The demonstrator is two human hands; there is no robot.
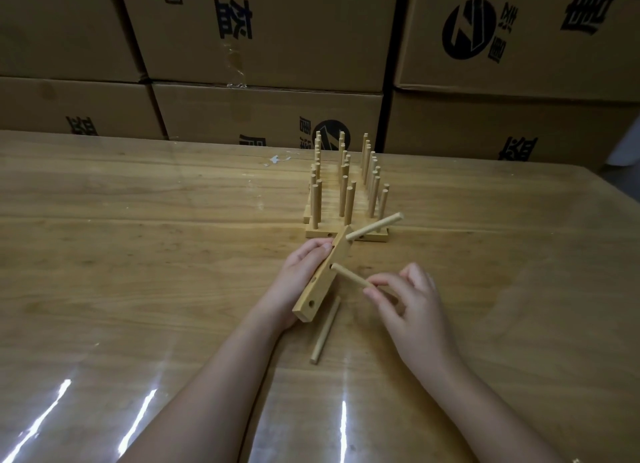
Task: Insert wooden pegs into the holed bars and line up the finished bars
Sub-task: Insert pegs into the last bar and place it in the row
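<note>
Works at a glossy wooden bench (138, 254), glare streaks along its near edge, stacked cardboard boxes (270, 46) with black print walling the rear from side to side. Grips a holed bar (320, 286) in the left hand (299, 275), fingers curled round its upper part, palm behind it. Holds it clear of the bench at centre frame, tilted on edge, one end up and away, the other low and near. Shows two open holes in the bar's lower half. Has a loose peg (325, 331) lying flat on the bench just under the bar's low end; touching or not, cannot tell. Faces a tight row of finished bars (318, 234) farther back, right of centre, flat on the bench, pegs upright in three files, the nearest bar just behind the held bar's raised end. Has a second peg (349, 275) at the bar's middle, tip at the mouth of a hole; how far in, cannot tell. Carries a top peg (375, 226) already seated near the raised end, jutting right and slightly upward, across the front of the nearest finished bar. Pinches the second peg's outer end between thumb and forefinger of the right hand (412, 306), remaining fingers loosely bent. Holds the two hands close but apart, each clamped on its own piece, linked only through peg and bar.
</note>
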